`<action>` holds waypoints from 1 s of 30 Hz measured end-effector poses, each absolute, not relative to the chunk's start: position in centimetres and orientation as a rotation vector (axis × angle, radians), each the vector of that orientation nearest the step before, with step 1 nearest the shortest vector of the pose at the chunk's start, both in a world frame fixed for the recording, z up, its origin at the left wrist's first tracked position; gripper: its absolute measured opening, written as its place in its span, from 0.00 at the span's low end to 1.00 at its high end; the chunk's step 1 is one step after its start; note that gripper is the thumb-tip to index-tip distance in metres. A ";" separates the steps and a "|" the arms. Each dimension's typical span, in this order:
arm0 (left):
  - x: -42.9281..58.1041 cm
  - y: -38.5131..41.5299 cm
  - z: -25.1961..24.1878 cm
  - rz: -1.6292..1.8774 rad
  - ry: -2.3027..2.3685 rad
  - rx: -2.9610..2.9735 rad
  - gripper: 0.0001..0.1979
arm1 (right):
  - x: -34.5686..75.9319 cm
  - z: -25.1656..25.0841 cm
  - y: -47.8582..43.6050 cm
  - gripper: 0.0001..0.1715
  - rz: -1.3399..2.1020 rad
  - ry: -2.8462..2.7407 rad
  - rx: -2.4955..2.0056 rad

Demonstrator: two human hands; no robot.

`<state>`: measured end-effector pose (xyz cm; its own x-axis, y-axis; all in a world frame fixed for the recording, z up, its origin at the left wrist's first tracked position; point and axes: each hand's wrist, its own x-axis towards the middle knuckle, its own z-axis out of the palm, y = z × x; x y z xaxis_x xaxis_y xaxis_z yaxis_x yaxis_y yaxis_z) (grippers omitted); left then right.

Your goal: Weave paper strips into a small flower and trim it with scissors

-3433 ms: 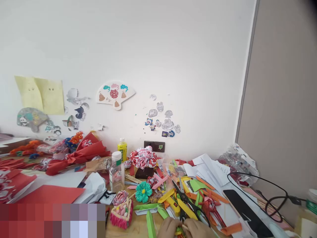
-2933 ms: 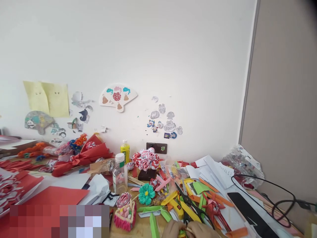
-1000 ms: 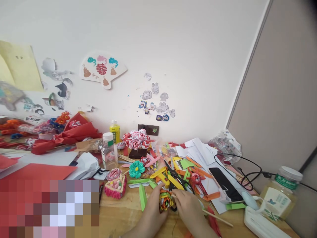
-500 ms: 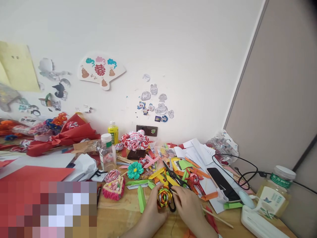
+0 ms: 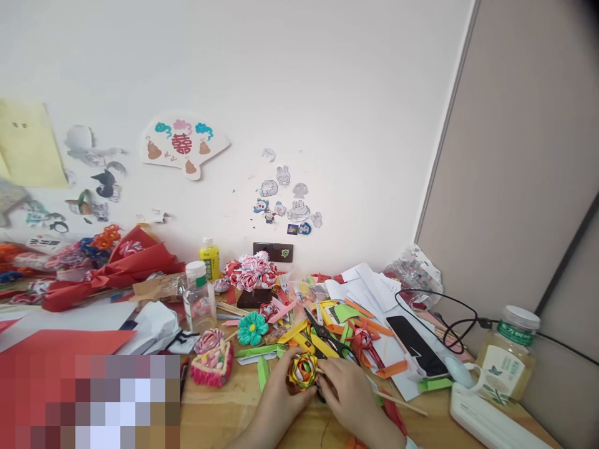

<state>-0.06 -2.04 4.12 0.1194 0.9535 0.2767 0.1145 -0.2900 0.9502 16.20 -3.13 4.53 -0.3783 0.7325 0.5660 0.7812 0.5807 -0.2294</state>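
A folded-paper rose (image 5: 303, 371) in yellow, green and orange faces up near the front of the table. My left hand (image 5: 281, 399) is wrapped around its left side, thumb along the lower edge. On the rose's right side, my right hand (image 5: 344, 386) has its fingers pinched together; whether they grip a petal edge or something small is hidden. Black scissors (image 5: 327, 337) lie just behind my hands, their handles partly covered by the right one. Yellow paper strips (image 5: 299, 330) and green paper strips (image 5: 263, 374) lie around them.
To the left stand a heart-shaped box (image 5: 211, 365), a teal flower (image 5: 253, 328) and a clear bottle (image 5: 199, 299). On the right are a phone (image 5: 416, 346), a white device (image 5: 491, 418), a large bottle (image 5: 508, 355) and a black cable (image 5: 452, 333). A thin stick (image 5: 402, 403) lies beside my right hand.
The paper rose is now turned to show more of its face, with my left thumb moved under its lower edge. My right fingers have come closer to its side. The camera view has shifted slightly.
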 end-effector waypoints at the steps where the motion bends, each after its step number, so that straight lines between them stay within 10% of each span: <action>1: -0.1 -2.0 4.1 1.278 1.099 1.592 0.25 | 16.2 4.4 -3.1 0.12 -0.110 -2.187 -1.199; 13: -1.7 -0.5 4.8 1.523 1.361 1.883 0.12 | 15.6 3.8 -2.7 0.14 -0.345 -2.232 -1.081; 30: -9.5 2.2 6.2 1.076 2.160 2.220 0.34 | 15.3 2.9 -2.6 0.12 -0.312 -2.289 -1.128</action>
